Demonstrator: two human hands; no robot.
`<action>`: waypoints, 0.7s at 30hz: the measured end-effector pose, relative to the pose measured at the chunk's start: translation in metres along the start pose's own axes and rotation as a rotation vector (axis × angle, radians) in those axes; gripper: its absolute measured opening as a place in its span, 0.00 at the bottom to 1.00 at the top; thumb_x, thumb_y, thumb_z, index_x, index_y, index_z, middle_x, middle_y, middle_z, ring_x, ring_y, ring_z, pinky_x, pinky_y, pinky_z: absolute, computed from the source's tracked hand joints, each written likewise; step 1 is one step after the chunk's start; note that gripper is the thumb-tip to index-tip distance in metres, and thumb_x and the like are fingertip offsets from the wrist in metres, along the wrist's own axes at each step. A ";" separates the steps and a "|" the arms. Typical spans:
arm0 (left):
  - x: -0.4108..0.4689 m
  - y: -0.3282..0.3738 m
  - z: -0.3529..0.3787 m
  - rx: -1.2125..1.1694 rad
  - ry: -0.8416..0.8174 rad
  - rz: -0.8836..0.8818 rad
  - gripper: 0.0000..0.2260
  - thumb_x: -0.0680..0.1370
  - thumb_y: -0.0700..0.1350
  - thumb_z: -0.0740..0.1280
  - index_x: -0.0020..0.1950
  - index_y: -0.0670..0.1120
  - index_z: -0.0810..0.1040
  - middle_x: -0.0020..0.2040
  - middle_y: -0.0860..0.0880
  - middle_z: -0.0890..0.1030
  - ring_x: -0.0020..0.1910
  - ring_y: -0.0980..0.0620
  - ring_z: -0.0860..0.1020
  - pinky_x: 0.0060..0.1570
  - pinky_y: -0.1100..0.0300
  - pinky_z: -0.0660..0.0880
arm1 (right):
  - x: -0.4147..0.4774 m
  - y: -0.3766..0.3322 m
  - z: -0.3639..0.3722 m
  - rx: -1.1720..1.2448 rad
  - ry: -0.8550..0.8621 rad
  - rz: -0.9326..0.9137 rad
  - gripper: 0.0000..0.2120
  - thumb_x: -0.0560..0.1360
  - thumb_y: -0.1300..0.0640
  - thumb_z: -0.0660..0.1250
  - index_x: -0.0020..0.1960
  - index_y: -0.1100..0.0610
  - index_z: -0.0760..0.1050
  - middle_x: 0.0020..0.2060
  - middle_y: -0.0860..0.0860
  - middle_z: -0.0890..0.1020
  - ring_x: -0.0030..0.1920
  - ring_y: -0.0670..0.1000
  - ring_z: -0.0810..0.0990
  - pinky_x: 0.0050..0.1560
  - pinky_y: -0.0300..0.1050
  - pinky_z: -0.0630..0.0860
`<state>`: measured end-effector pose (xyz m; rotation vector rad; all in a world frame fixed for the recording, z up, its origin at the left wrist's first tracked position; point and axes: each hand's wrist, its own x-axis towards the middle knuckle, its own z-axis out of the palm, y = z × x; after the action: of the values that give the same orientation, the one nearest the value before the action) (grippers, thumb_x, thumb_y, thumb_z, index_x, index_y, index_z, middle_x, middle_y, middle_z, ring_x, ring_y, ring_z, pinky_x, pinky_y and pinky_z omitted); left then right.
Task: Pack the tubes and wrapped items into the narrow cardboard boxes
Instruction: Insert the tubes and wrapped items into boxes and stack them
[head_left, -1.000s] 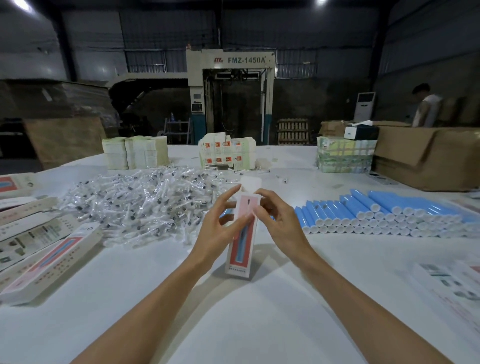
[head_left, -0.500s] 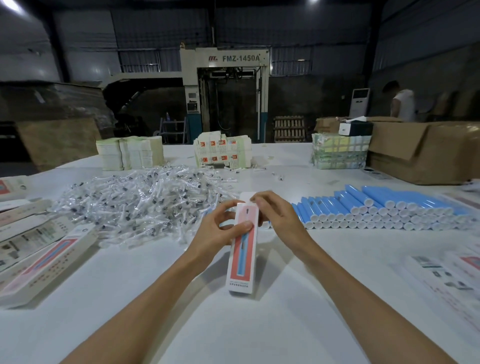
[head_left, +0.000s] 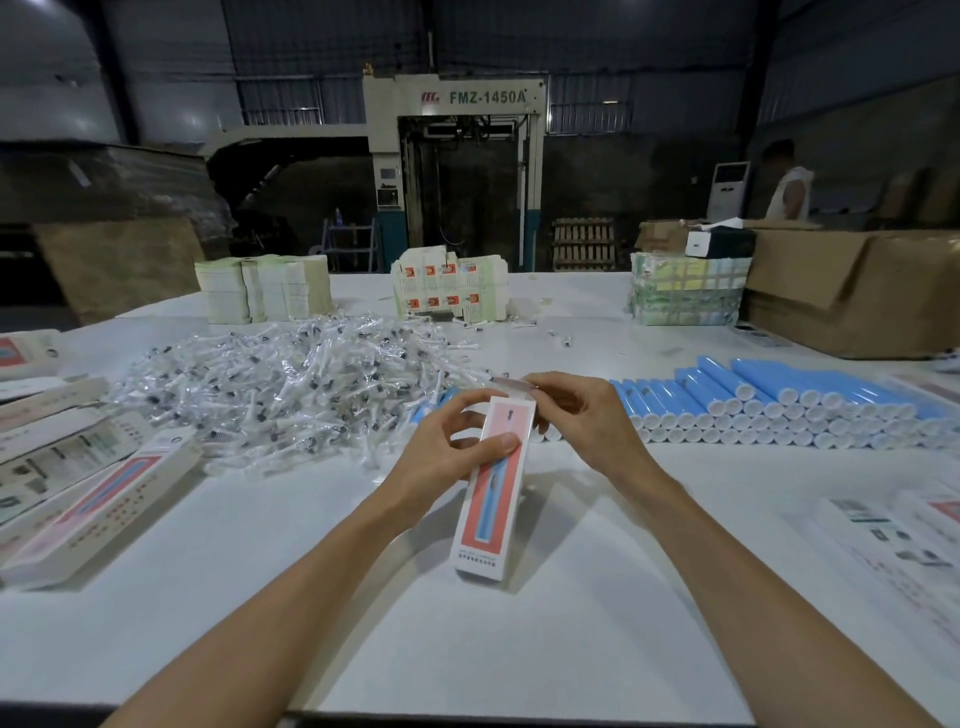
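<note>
Works at a white counter (head_left: 519, 649) crowded with a crinkly heap of clear-wrapped items (head_left: 291, 395) at left, stacked rows of smooth blue tubes (head_left: 779, 410) with white caps at right, and flat printed cartons (head_left: 98, 509) along the left edge. Holds a narrow red-and-white cardboard box (head_left: 493, 488) at center, tilted, near end lowest. Grips its side with the left hand (head_left: 441, 457), thumb across the face; pinches the open top flap (head_left: 511, 385) with the curled right hand (head_left: 587, 421).
</note>
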<state>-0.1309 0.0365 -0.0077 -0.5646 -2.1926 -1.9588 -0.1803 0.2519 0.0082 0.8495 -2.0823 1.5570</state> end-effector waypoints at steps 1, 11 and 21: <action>0.000 0.000 0.000 -0.001 0.003 -0.005 0.23 0.70 0.61 0.81 0.64 0.67 0.80 0.55 0.53 0.88 0.50 0.47 0.89 0.45 0.59 0.84 | 0.000 0.001 -0.002 -0.044 -0.022 -0.026 0.09 0.82 0.63 0.70 0.58 0.56 0.86 0.43 0.48 0.88 0.38 0.51 0.86 0.44 0.43 0.83; 0.001 -0.003 -0.001 0.017 -0.016 0.004 0.27 0.71 0.62 0.80 0.68 0.63 0.78 0.54 0.52 0.88 0.50 0.47 0.88 0.48 0.59 0.83 | -0.002 -0.017 0.004 0.332 -0.104 0.249 0.15 0.85 0.46 0.63 0.55 0.53 0.87 0.50 0.55 0.88 0.53 0.56 0.88 0.49 0.41 0.82; 0.002 -0.001 -0.002 0.085 -0.012 0.086 0.29 0.73 0.61 0.80 0.72 0.61 0.74 0.54 0.52 0.88 0.52 0.47 0.88 0.52 0.61 0.83 | 0.004 -0.023 -0.001 0.534 -0.081 0.474 0.08 0.78 0.57 0.74 0.54 0.60 0.86 0.50 0.59 0.87 0.51 0.57 0.87 0.47 0.41 0.81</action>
<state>-0.1334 0.0347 -0.0072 -0.6486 -2.2075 -1.8157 -0.1673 0.2472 0.0269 0.6056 -2.0462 2.4382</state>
